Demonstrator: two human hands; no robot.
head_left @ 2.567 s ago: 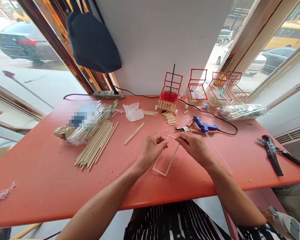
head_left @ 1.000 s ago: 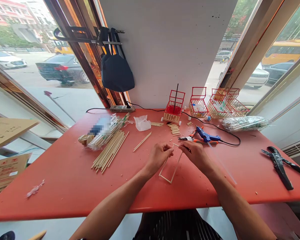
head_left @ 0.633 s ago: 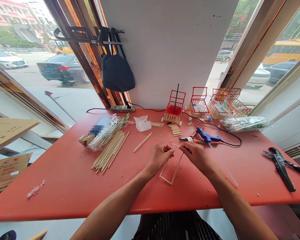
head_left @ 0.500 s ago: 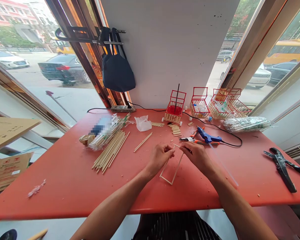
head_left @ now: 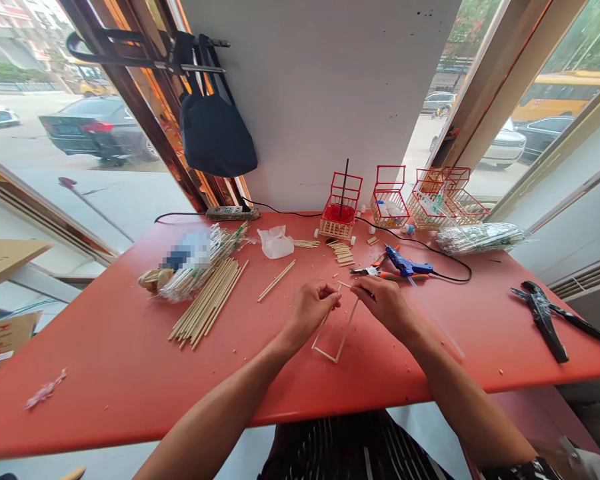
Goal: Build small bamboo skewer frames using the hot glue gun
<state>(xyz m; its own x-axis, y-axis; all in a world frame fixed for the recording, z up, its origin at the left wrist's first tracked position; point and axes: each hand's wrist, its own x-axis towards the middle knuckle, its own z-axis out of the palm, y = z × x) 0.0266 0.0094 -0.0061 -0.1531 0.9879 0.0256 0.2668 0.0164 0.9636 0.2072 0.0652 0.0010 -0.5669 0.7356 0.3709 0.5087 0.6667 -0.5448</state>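
Head view: red table [head_left: 145, 393] with both bare hands working over its near middle.
Stick frame: a narrow rectangle of thin wooden sticks [head_left: 347, 331], between the two hands, its far end at the fingertips and its near end toward the table edge.
Left hand [head_left: 314, 308]: thumb and fingers pinch the frame near its far left corner.
Right hand [head_left: 384, 301]: thumb and fingertips pinch the frame at its far right corner.
Front basket: a small red-and-wood basket [head_left: 331, 229] on white wheels; a red bowl [head_left: 341, 213] sits inside, and a black rod [head_left: 345, 181] stands up from it.
Second basket: a similar basket [head_left: 391, 175] to the right, holding small white and blue pieces [head_left: 391, 209] too small to name.
Far-right baskets: red-edged baskets [head_left: 425, 215] overlap in view; clear and green items lie in or across them, and I cannot tell which basket holds which.
Right-hand packet: clear plastic packet [head_left: 481, 238] filled with thin sticks, lying on its side.
Left-hand packet: clear plastic packet [head_left: 183, 283] with sticks inside, partly blurred, beside a loose pile of sticks [head_left: 209, 307].
White bag: crumpled plastic bag [head_left: 276, 243], contents unclear.
Hanging bag: dark blue cloth bag [head_left: 217, 137] on a hook, its inside hidden.
Tools: blue glue gun [head_left: 405, 262] beside orange-handled pliers [head_left: 391, 275], just beyond the right hand.
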